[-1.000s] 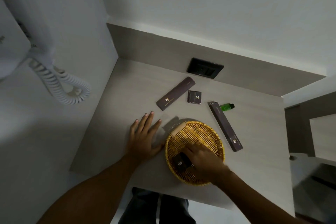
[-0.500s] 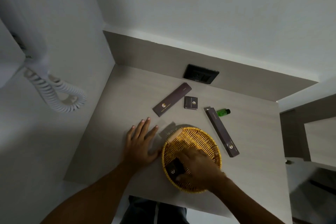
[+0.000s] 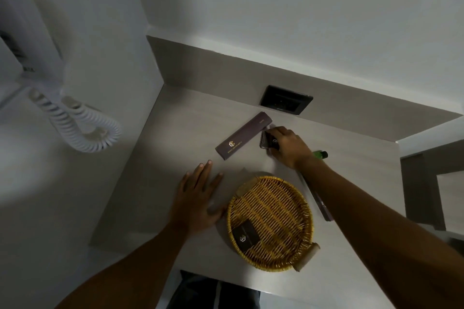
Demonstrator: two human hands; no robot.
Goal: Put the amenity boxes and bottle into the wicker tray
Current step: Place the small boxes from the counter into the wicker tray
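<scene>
A: Right hand [image 3: 288, 147]?
B: Reached out to the far side of the pale wood-grain counter [image 3: 175, 133], fingers curled around the small square dark-brown amenity box [image 3: 266, 140]. The box looks tilted up on one edge in the grip, just beside the far end of the long flat dark-brown amenity box with the gold logo [image 3: 243, 136], which lies diagonally on the counter.

A: Left hand [image 3: 198, 198]?
B: Flat on the counter, palm down, fingers spread and holding nothing. Its thumb side sits just beside the left rim of the round yellow wicker tray [image 3: 298, 211] (cannot tell if it actually touches).

A: What's in the tray?
B: One small dark-brown amenity box with a gold logo [image 3: 245, 235], lying flat at the near-left part of the weave. Nothing else in there.

A: Other task items?
B: Small green bottle [image 3: 321, 154] on the counter behind the right wrist, mostly hidden. A second long dark-brown amenity box [image 3: 322, 206] lies to the right of the tray, largely covered by the right forearm, and blurred.

A: Background?
B: Dark wall socket plate [image 3: 286, 103] on the backsplash, white coiled phone cord [image 3: 75, 125] hanging on the left wall.
</scene>
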